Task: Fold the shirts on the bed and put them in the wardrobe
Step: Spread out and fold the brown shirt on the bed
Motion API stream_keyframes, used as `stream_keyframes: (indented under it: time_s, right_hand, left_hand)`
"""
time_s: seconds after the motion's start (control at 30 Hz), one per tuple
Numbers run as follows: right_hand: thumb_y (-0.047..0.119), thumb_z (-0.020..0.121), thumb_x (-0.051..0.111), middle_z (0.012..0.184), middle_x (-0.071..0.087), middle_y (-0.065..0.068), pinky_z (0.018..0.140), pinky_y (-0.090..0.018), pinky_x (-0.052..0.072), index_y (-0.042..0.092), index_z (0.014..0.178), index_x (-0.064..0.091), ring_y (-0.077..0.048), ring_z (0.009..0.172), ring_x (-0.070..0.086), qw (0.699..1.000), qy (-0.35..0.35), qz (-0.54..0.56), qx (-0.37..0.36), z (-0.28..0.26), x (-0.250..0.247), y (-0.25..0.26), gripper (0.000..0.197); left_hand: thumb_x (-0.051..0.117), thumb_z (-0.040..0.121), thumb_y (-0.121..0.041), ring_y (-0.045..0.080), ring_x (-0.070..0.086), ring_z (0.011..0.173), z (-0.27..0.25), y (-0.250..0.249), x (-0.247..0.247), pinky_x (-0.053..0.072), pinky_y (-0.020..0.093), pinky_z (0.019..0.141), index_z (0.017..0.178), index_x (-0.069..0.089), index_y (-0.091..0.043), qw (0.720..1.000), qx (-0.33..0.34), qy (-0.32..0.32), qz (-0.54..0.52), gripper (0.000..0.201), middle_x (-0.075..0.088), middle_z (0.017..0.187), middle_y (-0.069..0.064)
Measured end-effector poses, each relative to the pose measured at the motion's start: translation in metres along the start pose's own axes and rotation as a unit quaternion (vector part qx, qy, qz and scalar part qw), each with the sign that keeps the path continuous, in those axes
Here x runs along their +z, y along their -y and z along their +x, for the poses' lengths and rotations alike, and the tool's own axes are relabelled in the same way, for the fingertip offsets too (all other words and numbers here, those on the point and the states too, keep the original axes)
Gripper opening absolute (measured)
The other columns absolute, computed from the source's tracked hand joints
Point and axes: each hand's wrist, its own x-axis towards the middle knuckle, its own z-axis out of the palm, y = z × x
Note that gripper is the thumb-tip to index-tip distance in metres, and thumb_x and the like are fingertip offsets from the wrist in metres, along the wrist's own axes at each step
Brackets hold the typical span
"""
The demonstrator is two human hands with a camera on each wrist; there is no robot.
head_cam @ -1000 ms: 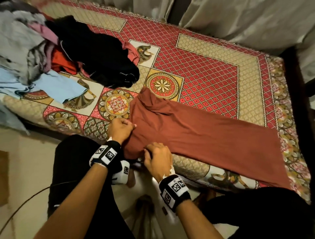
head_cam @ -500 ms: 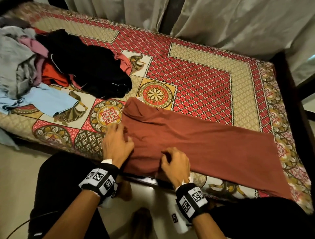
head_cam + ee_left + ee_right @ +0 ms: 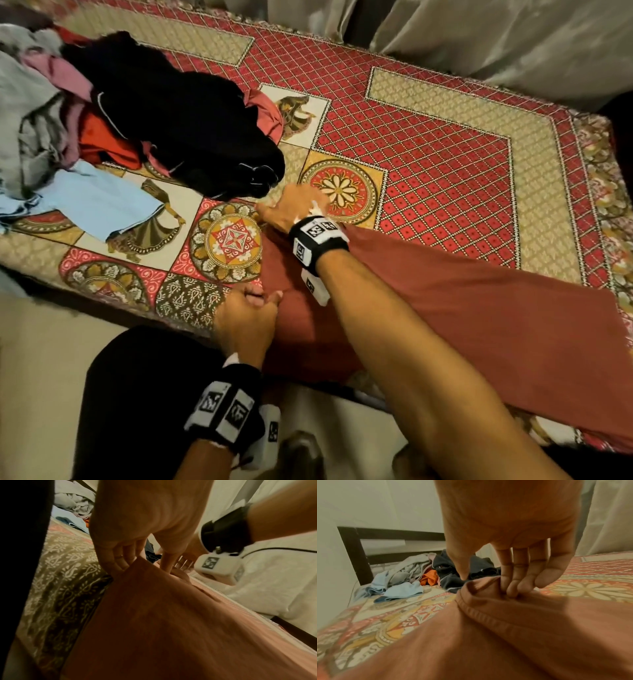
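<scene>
A rust-red shirt (image 3: pixel 479 325) lies as a long flat strip across the near side of the patterned bedspread (image 3: pixel 445 154). My left hand (image 3: pixel 260 301) pinches its near left corner at the bed's edge, with the fingers (image 3: pixel 120 561) under the cloth and the thumb on top. My right hand (image 3: pixel 284 209) reaches over the left arm to the far left corner. There its fingers (image 3: pixel 513 585) and thumb close on a bunched fold of the shirt (image 3: pixel 505 635).
A heap of unfolded clothes lies on the bed's left end: a black garment (image 3: pixel 191 120), a light blue one (image 3: pixel 99 202), a grey one (image 3: pixel 24 113) and an orange one (image 3: pixel 102 140). Pale curtains (image 3: pixel 479 34) hang behind the bed. A dark bed frame (image 3: pixel 351 547) stands past the heap.
My right hand left the shirt's near edge and moved away from me to the far left corner. My left hand stayed at the near left corner.
</scene>
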Motion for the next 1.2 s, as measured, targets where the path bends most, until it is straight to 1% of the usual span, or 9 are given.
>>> stream_keyframes:
  time_s: [0.23, 0.43, 0.7, 0.77, 0.83, 0.93, 1.03, 1.13, 1.2]
  right_hand:
    - [0.038, 0.092, 0.061, 0.091, 0.062, -0.004, 0.071, -0.031, 0.050, 0.016, 0.091, 0.064, -0.026, 0.089, 0.064, 0.998, 0.018, -0.060, -0.004, 0.022, -0.006, 0.016, 0.023]
    - [0.035, 0.085, 0.072, 0.081, 0.063, -0.005, 0.062, -0.030, 0.049, 0.014, 0.064, 0.048, -0.026, 0.076, 0.062, 0.995, 0.069, -0.069, 0.015, 0.022, 0.002, 0.022, 0.038]
    - [0.027, 0.092, 0.063, 0.108, 0.068, -0.017, 0.076, -0.037, 0.056, 0.006, 0.111, 0.069, -0.035, 0.098, 0.068, 1.000, 0.005, 0.009, -0.006, 0.029, 0.011, 0.038, 0.029]
    - [0.020, 0.090, 0.063, 0.102, 0.069, -0.015, 0.072, -0.035, 0.055, 0.006, 0.107, 0.069, -0.035, 0.096, 0.068, 0.996, 0.034, 0.075, -0.024, 0.028, 0.007, 0.031, 0.023]
    - [0.017, 0.088, 0.061, 0.103, 0.072, -0.009, 0.076, -0.033, 0.053, 0.012, 0.110, 0.069, -0.031, 0.095, 0.068, 0.986, 0.041, 0.153, -0.046, 0.020, 0.000, 0.013, 0.024]
    - [0.019, 0.091, 0.057, 0.120, 0.073, -0.005, 0.093, -0.032, 0.053, 0.019, 0.125, 0.067, -0.026, 0.107, 0.069, 0.975, -0.037, 0.200, -0.088, -0.014, -0.017, -0.045, 0.035]
    - [0.026, 0.092, 0.048, 0.129, 0.070, -0.005, 0.099, -0.037, 0.053, 0.019, 0.135, 0.063, -0.026, 0.105, 0.070, 0.985, -0.084, 0.141, -0.045, -0.063, -0.034, -0.136, 0.046]
    - [0.020, 0.090, 0.051, 0.118, 0.073, -0.019, 0.094, -0.046, 0.054, 0.019, 0.139, 0.058, -0.038, 0.104, 0.069, 0.996, -0.038, 0.021, 0.075, -0.106, -0.045, -0.226, 0.050]
    - [0.015, 0.091, 0.056, 0.114, 0.071, -0.025, 0.089, -0.050, 0.055, 0.019, 0.137, 0.056, -0.044, 0.102, 0.067, 0.990, -0.005, -0.036, 0.135, -0.128, -0.050, -0.273, 0.046]
  left_hand:
    - [0.079, 0.081, -0.021, 0.033, 0.060, 0.073, 0.001, 0.003, -0.011, 0.044, 0.036, 0.069, 0.067, 0.056, -0.018, 0.998, 0.024, 0.020, -0.050, 0.027, 0.061, 0.065, -0.001]
    - [0.071, 0.080, -0.030, 0.037, 0.062, 0.075, -0.004, 0.015, -0.024, 0.052, 0.044, 0.075, 0.068, 0.055, -0.017, 0.997, 0.023, 0.060, -0.034, 0.023, 0.063, 0.068, 0.005]
    - [0.066, 0.088, -0.022, 0.039, 0.060, 0.086, -0.007, 0.009, -0.033, 0.043, 0.039, 0.074, 0.075, 0.053, -0.017, 0.988, -0.001, 0.129, 0.082, 0.019, 0.050, 0.070, 0.001]
    - [0.069, 0.079, -0.017, 0.037, 0.060, 0.087, -0.007, 0.002, -0.036, 0.047, 0.042, 0.075, 0.086, 0.053, -0.014, 0.988, 0.044, 0.114, 0.094, 0.017, 0.057, 0.078, 0.007]
    - [0.065, 0.074, -0.015, 0.032, 0.055, 0.090, -0.004, -0.005, -0.034, 0.046, 0.042, 0.075, 0.102, 0.057, -0.011, 0.979, 0.171, 0.048, 0.095, 0.029, 0.059, 0.093, 0.011]
    - [0.055, 0.084, -0.018, 0.029, 0.055, 0.112, 0.000, -0.035, -0.017, 0.044, 0.040, 0.093, 0.122, 0.062, -0.009, 0.913, 0.399, 0.039, 0.070, 0.040, 0.062, 0.120, 0.011]
    - [0.043, 0.099, -0.038, 0.025, 0.030, 0.152, 0.022, -0.069, 0.022, 0.026, 0.046, 0.123, 0.150, 0.046, -0.014, 0.782, 0.564, 0.182, 0.195, 0.057, 0.039, 0.161, 0.008]
    - [0.006, 0.097, -0.065, 0.018, 0.010, 0.158, 0.074, -0.087, 0.056, 0.010, 0.044, 0.127, 0.164, 0.017, -0.020, 0.662, 0.563, 0.268, 0.416, 0.082, 0.016, 0.171, 0.002]
    - [-0.006, 0.095, -0.069, 0.018, 0.010, 0.158, 0.109, -0.093, 0.065, 0.009, 0.047, 0.127, 0.165, 0.009, -0.021, 0.658, 0.503, 0.257, 0.498, 0.085, 0.011, 0.172, 0.000]
